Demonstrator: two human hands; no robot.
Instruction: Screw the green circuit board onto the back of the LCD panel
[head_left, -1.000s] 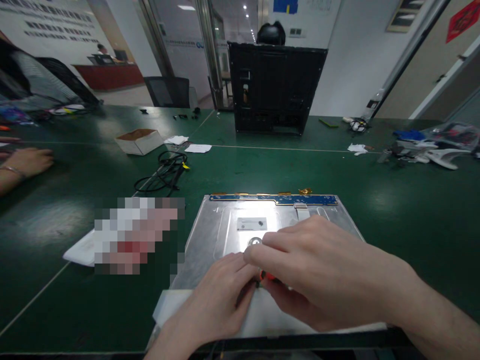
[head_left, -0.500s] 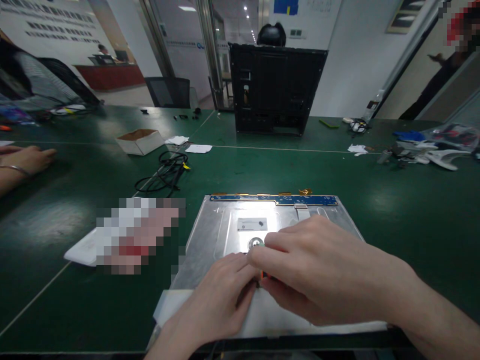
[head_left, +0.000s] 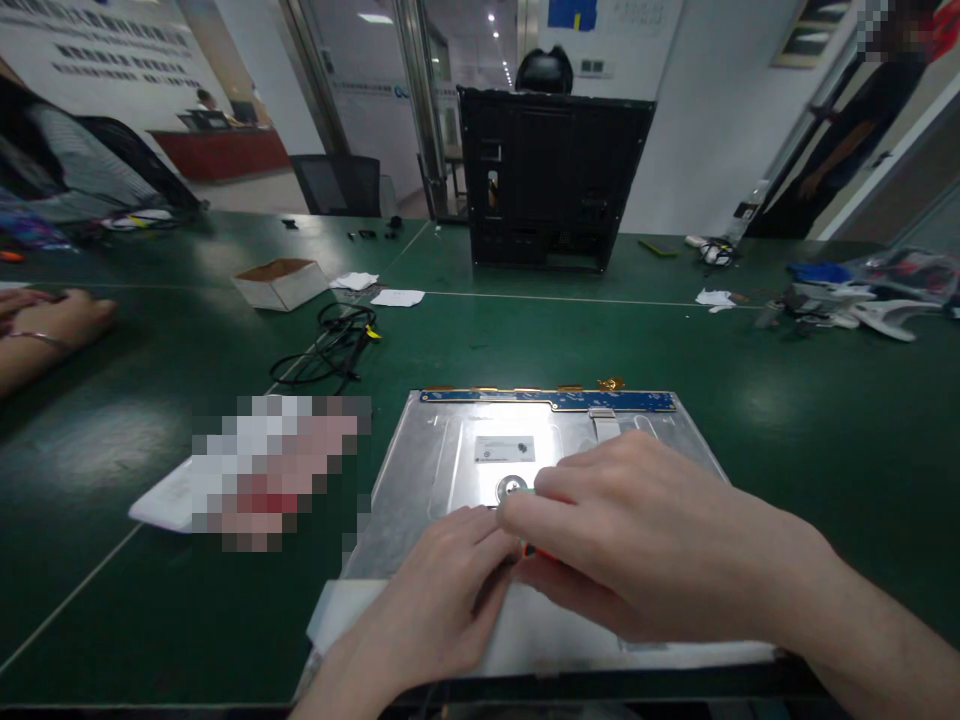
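A silver metal display panel [head_left: 420, 470] lies back-up in front of me, with a blue circuit strip [head_left: 495, 401] along its far edge. White film [head_left: 555, 640] covers its near part. My right hand [head_left: 622, 540] is closed over the panel's middle, gripping a small tool [head_left: 529, 549] of which only orange-red and green bits show. Its tip and most of its handle are hidden. Against it, my left hand [head_left: 450, 580] rests on the panel with fingers pressed together at the tool; what they pinch is hidden. Just beyond the fingertips is a round metal disc [head_left: 511, 489].
A black monitor housing [head_left: 555, 180] stands upright at the back. To the left are a black cable [head_left: 326, 345], an open box [head_left: 279, 284] and a blurred white packet [head_left: 165, 500]. Another person's hand [head_left: 60, 325] is at the left edge. Plastic scraps [head_left: 847, 300] lie far right.
My right hand has shifted very slightly around the tool, while my left hand stays put. A person by the doorway at the right has moved; the panel is still.
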